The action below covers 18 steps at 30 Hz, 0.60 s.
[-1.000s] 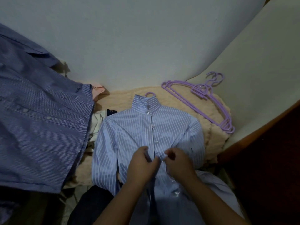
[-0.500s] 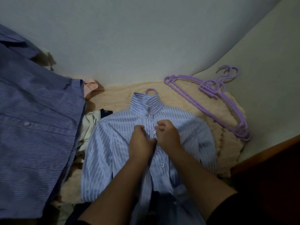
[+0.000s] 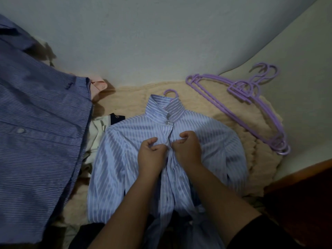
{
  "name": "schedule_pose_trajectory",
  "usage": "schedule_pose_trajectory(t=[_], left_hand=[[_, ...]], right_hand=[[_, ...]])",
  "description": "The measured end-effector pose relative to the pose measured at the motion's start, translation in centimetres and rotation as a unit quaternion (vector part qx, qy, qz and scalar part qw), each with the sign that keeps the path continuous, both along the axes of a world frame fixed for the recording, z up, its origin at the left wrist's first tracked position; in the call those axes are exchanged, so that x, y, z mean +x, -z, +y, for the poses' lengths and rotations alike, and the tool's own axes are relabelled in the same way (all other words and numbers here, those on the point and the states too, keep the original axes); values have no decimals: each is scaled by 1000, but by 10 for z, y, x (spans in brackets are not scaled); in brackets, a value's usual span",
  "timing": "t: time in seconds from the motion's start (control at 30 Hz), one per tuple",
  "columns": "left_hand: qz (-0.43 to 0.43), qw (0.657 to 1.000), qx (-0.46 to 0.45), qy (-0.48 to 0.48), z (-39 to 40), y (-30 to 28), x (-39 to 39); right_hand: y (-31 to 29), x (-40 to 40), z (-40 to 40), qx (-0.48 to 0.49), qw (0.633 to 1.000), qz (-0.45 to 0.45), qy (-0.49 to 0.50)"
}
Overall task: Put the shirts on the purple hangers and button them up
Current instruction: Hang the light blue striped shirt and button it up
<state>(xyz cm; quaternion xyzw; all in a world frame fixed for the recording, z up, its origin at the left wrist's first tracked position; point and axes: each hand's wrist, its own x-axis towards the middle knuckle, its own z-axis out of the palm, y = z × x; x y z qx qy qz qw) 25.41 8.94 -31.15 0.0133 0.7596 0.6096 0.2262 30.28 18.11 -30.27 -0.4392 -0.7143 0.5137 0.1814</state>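
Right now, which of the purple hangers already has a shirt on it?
The one under the light striped shirt: only its hook shows above the collar. The spare hangers lie bare, stacked to the right.

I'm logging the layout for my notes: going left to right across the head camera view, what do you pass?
Dark blue striped shirt → pink garment → light blue striped shirt on its purple hanger, with the left hand then the right hand pinching its button placket → stack of spare purple hangers.

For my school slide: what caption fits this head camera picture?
Both hands, left hand and right hand, pinch the placket of a light striped shirt on a purple hanger, spare hangers lying beside it.
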Motion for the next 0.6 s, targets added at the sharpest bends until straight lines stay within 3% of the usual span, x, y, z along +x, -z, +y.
schedule_pose_trajectory(t=[0.27, 0.6], left_hand=[[-88, 994, 60, -22, 2, -1, 1], [-149, 977, 152, -26, -1, -6, 7]], right_hand=[[0, 5, 4, -103, 992, 74, 5], [2, 9, 7, -133, 987, 91, -21]])
